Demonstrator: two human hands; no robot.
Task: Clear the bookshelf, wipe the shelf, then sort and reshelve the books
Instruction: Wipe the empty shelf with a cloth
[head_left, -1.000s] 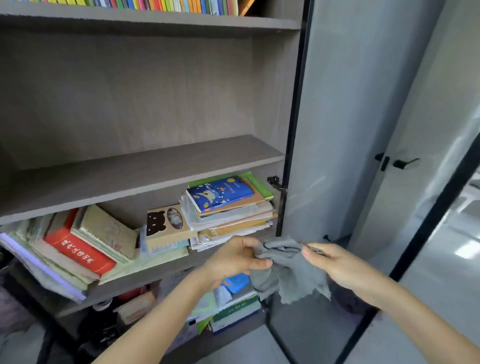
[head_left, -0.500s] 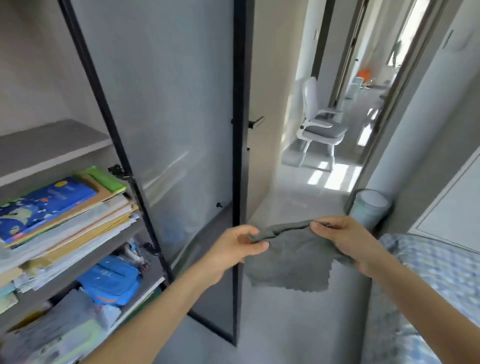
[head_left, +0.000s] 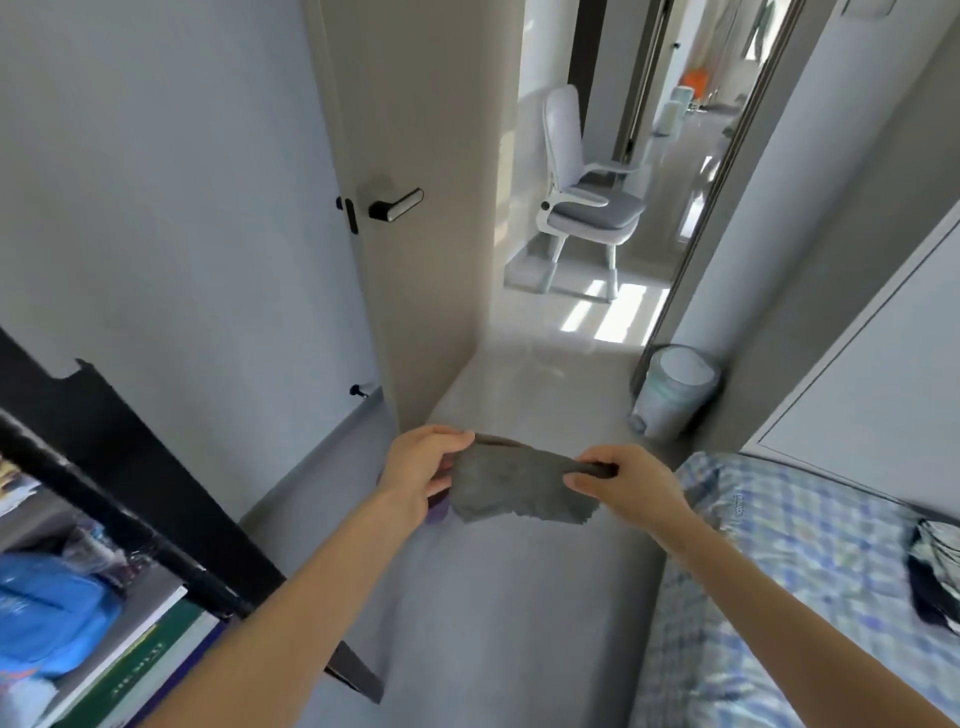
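A grey cloth (head_left: 511, 486) is stretched between both hands above the floor. My left hand (head_left: 423, 465) pinches its left end and my right hand (head_left: 626, 480) grips its right end, bunched. Only the bookshelf's lower right corner (head_left: 93, 613) shows at the bottom left, with a blue bag (head_left: 49, 623) and flat-lying books (head_left: 140, 670) behind its open black-framed door (head_left: 171, 525). The cleared shelf is out of view.
A room door with a black handle (head_left: 395, 205) stands ahead left. A white bin (head_left: 672, 392) sits by the right wall. A bed with a blue checked sheet (head_left: 810, 587) fills the right. A white chair (head_left: 587, 202) stands down the corridor.
The view has swung right, away from the shelves and stacked books, toward the corridor and bed. Both hands have kept hold of the cloth, now pulled out flatter between them.
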